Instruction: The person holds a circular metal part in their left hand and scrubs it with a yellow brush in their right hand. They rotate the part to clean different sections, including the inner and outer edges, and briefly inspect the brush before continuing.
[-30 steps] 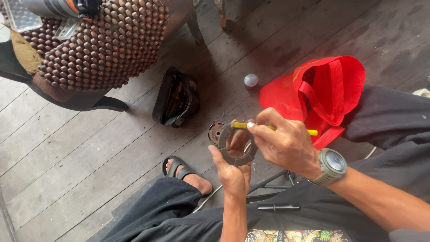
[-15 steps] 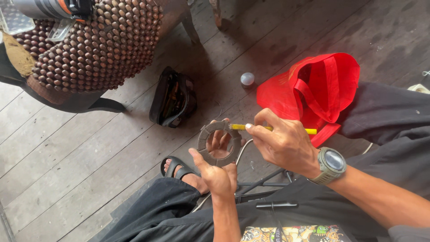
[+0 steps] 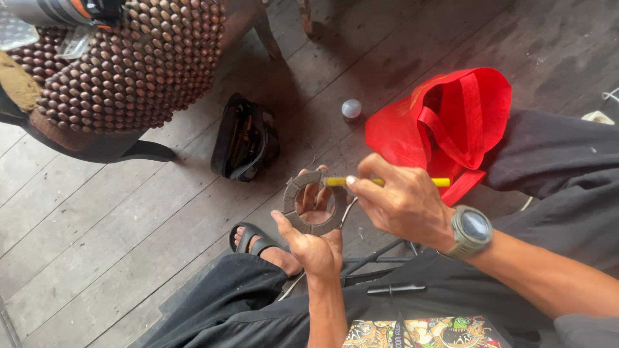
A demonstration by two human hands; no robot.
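My left hand (image 3: 314,237) holds a grey ring-shaped friction disc (image 3: 311,202) upright by its lower rim, fingers behind it and showing through the hole. My right hand (image 3: 400,200), with a grey watch (image 3: 472,231) on the wrist, grips a thin yellow tool (image 3: 385,182) like a pen. The tool's tip rests against the ring's upper right edge. Both hands hover above my lap and a sandalled foot (image 3: 261,248).
A red cloth bag (image 3: 445,129) lies on the wooden plank floor to the right. An open black pouch (image 3: 245,138) sits left of it, a small round white cap (image 3: 351,108) between them. A seat covered in brown wooden beads (image 3: 129,64) fills the upper left.
My left hand turned the ring from edge-on to facing me and raised it a little. The right hand with the yellow tool stayed nearly in place at the ring's edge.
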